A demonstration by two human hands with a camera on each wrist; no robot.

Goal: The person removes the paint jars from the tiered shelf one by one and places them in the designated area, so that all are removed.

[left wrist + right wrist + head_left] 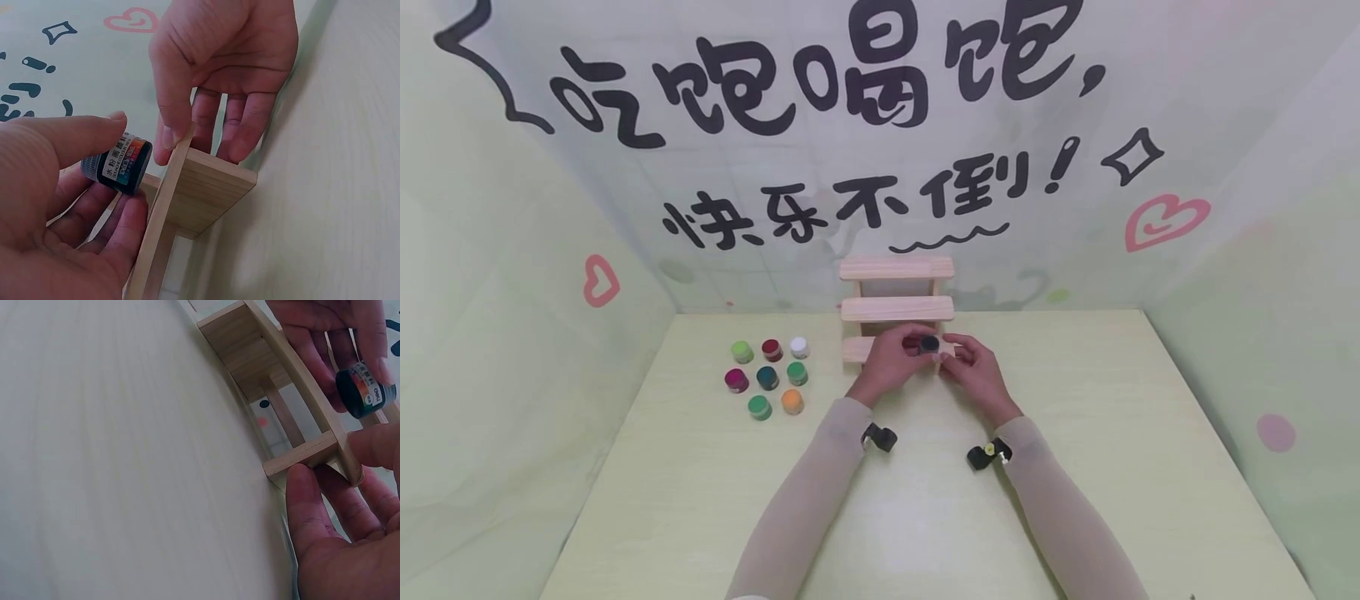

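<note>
A small dark paint jar with a printed label is pinched between the thumb and fingers of my left hand. It is tilted, just above the lowest shelf of a three-tier wooden rack. With thumb and fingers, my right hand grips the right end of that lowest shelf; the right wrist view shows its fingers around the wooden end piece. The left hand covers part of the lowest shelf in the head view.
Several paint jars stand grouped on the table left of the rack, among them a white-lidded jar, an orange jar and a magenta jar. Behind the rack hangs a printed cloth backdrop. Pale tabletop extends in front.
</note>
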